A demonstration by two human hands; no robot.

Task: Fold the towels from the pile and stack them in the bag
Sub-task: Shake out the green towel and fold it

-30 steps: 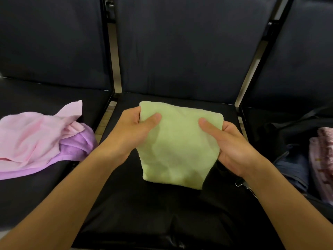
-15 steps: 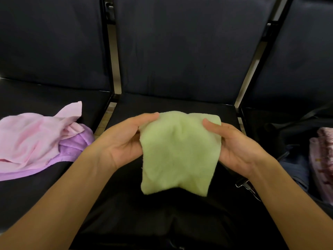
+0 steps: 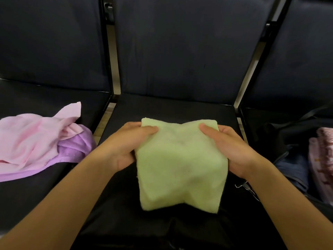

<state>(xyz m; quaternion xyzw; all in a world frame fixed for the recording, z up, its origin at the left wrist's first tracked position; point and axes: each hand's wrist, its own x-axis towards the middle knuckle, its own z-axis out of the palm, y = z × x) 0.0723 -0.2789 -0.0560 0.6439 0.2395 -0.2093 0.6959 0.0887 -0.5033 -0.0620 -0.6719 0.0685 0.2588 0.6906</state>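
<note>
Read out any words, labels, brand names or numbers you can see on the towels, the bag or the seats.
None: no readable text shows anywhere.
green towel, held by left hand and right hand: plain, no label visible.
pink towel and purple towel: plain, no tag in sight.
bag: no logo can be made out.
Patterned cloth inside it: small reddish marks, too blurred to tell whether they are lettering.
</note>
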